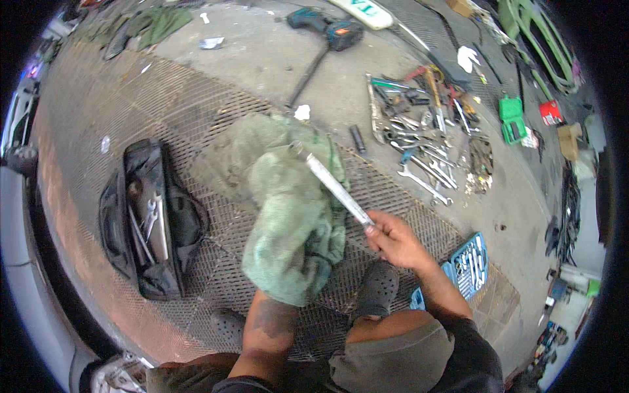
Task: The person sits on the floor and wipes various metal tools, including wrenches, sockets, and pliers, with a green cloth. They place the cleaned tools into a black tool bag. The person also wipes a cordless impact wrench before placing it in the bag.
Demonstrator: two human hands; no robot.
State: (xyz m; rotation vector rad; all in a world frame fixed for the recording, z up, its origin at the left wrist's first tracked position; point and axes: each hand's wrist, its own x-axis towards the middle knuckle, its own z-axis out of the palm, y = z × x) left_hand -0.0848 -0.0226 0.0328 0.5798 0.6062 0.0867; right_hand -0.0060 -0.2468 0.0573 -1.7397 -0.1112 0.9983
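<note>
My right hand is closed around the near end of a long silver wrench. The wrench slants up and left, its blurred far end against a worn green cloth. That cloth drapes over my left hand, hiding it and its fingers; only the tattooed forearm shows below. Left of the cloth, a black tool bag lies unzipped on the mat, with several wrenches inside. Beside my right forearm is a blue case holding a set of wrenches.
A tray of mixed hand tools lies at the right, with loose wrenches and a black socket near it. Farther off are a cordless impact wrench and a green case. A grey car panel borders the left.
</note>
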